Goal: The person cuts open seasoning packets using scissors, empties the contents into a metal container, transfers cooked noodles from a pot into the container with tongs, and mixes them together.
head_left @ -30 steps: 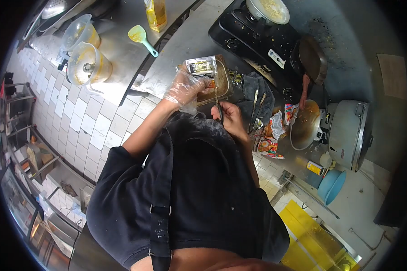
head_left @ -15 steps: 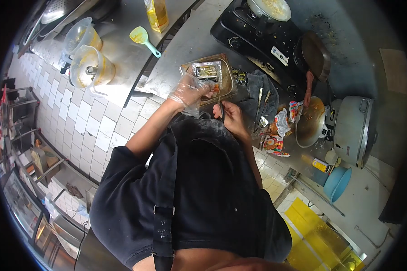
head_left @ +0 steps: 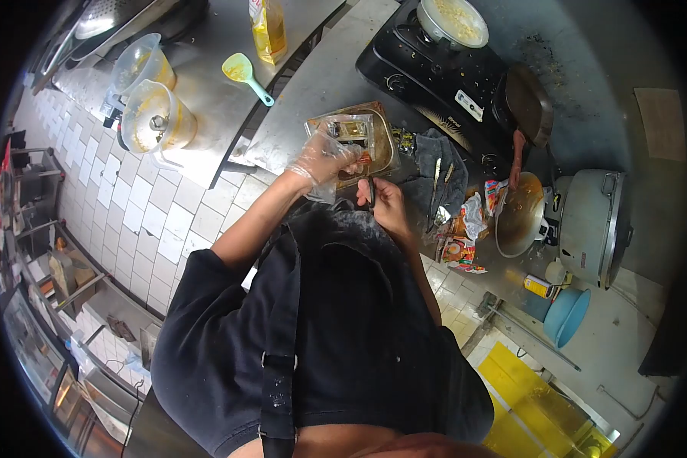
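My left hand (head_left: 327, 159), in a clear plastic glove, is closed over the near left part of a rectangular tray (head_left: 393, 145). Its fingers pinch a small reddish-orange piece (head_left: 365, 159) whose details are hard to make out. A silvery packet (head_left: 356, 128) lies in the tray just beyond those fingers. My bare right hand (head_left: 385, 204) is wrapped round a dark-handled tool (head_left: 371, 191), at the near edge of the tray; the tool's far end is too unclear to tell its type. Right of the tray, a dark grey cloth (head_left: 427, 164) has two thin metal utensils (head_left: 440, 183) on it.
A black stove (head_left: 412, 84) carries a pan of food (head_left: 454, 21). Torn wrappers (head_left: 466, 233), a stained pan (head_left: 520, 217) and a large pot (head_left: 588, 221) stand right. Left are a green scoop (head_left: 240, 70), a yellow bag (head_left: 267, 34) and plastic jugs (head_left: 159, 122).
The view has shifted slightly. The packet in the tray looks tilted differently, and the tool in my right hand now shows less of its length. Both hands stay at the tray.
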`<state>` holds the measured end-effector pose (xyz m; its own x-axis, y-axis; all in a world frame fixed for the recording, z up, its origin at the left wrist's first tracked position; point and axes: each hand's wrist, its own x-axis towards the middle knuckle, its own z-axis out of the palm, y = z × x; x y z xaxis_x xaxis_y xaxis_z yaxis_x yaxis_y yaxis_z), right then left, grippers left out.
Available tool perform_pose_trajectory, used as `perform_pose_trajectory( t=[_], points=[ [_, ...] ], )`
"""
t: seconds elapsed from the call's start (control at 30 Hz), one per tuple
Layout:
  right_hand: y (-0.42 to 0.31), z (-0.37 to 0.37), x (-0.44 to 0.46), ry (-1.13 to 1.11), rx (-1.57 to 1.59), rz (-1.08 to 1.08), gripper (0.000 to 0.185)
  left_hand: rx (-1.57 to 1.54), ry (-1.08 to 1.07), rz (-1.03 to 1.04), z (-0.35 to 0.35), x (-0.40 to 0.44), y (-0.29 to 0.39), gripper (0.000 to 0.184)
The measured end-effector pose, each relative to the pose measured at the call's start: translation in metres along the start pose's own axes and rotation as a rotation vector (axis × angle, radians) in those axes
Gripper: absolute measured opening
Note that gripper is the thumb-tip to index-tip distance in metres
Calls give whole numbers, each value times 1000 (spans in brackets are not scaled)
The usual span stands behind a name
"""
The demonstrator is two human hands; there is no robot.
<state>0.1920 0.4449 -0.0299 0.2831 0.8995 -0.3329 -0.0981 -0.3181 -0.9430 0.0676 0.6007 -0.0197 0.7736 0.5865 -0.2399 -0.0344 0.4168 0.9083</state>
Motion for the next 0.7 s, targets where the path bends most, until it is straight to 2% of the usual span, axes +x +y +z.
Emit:
perform_pose_trajectory(
  t=[0.1,0.23,0.43,0.5,0.7],
  points=[
    [-10,5,0,39,58,64,28,3,-22,-64,-3,0,5,59],
    [-15,4,2,34,-5,45,25,6,-43,-93,0,-2,10,58],
    [0,4,3,58,64,15,30,-66,-43,-84,-2,1,5,58],
    [-2,0,4,58,69,103,33,-26,-84,-118,0,0,11,58],
    [-9,2,4,59,135,127,35,-55,-132,-83,-4,2,4,58]
  ],
)
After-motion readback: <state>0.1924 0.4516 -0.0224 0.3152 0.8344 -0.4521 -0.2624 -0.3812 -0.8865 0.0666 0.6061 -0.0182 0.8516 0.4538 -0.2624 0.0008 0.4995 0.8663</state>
